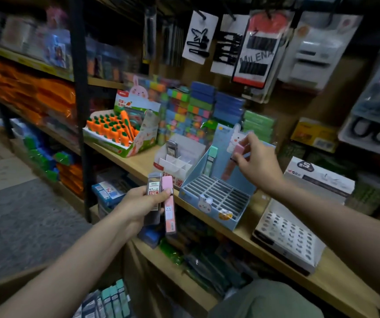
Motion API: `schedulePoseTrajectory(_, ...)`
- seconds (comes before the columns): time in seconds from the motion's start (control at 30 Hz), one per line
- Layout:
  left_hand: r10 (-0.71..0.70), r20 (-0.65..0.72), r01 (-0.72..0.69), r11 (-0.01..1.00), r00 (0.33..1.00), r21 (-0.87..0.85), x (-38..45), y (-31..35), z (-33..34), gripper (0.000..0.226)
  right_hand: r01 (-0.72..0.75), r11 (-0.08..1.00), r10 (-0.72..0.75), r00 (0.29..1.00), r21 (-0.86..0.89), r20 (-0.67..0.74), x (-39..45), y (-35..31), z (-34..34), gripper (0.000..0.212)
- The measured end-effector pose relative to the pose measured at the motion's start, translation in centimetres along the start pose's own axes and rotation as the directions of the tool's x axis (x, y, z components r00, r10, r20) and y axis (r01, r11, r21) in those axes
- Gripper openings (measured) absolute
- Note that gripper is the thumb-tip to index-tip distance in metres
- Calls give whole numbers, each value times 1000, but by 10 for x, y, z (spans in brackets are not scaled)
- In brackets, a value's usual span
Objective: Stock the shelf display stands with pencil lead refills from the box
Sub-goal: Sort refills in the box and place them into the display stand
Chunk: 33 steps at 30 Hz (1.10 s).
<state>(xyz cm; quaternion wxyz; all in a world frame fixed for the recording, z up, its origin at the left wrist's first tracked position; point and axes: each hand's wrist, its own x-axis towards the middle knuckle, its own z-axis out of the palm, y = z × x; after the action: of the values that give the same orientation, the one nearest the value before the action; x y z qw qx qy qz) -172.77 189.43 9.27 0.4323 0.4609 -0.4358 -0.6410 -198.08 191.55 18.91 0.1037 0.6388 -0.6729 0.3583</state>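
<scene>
Pink refill [239,149] pinched in the right hand [258,161] above the blue display stand [216,196], its lower part blurred. Left hand [143,203] grips a grey refill [154,185] and another pink one [169,210]. Wooden shelf [248,237]; far stock blurry; the box [106,301] is cut off at the bottom edge.

- Lighting: dim and warm overall; brightest on the middle shelf board [143,164].
- Shadows: deep under the shelf and along the top edge.
- Glare: pale sheen on the hanging blister packs [317,51].
- Blur: strong smearing at left and far right; centre fairly sharp.
- Distortion: wide-angle bowing; uprights lean at the edges.
</scene>
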Motion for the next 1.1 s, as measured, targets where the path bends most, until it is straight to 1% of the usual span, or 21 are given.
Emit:
schedulePoseTrajectory(0.1,2,9,-2,1000,1000,-19,5,3,-2,15,-21,999,21,999,-26,24,4,8,17,18)
schedulePoseTrajectory(0.23,1,5,-1,1000,1000,-25,10,6,-6,12,-88,993,92,994,-73,55,11,12,27,15)
schedulePoseTrajectory(0.33,-2,-8,1,999,1000,-43,13,5,-7,15,-108,994,109,992,-23,57,11,15,31,14)
schedulePoseTrajectory(0.47,10,4,-10,999,1000,-52,15,3,-3,7,-98,995,96,991,18,94,9,17,35,18)
schedulePoseTrajectory(0.63,10,25,-9,999,1000,-35,12,3,0,3,-147,988,145,989,52,41,6,17,44,20)
schedulePoseTrajectory(0.87,-8,36,9,1000,999,-15,6,1,2,14,-174,983,175,984,53,-14,-7,15,51,11)
schedulePoseTrajectory(0.97,-20,48,19,1000,999,10,4,-1,3,14,-157,987,157,987,-18,-18,-5,12,51,14)
schedulePoseTrajectory(1.03,-14,54,13,1000,998,18,2,0,4,13,-123,984,124,992,-130,-3,-3,14,48,15)
schedulePoseTrajectory(1.1,1,61,-2,1000,998,18,1,1,3,13,-98,959,115,992,-265,49,-3,14,43,19)
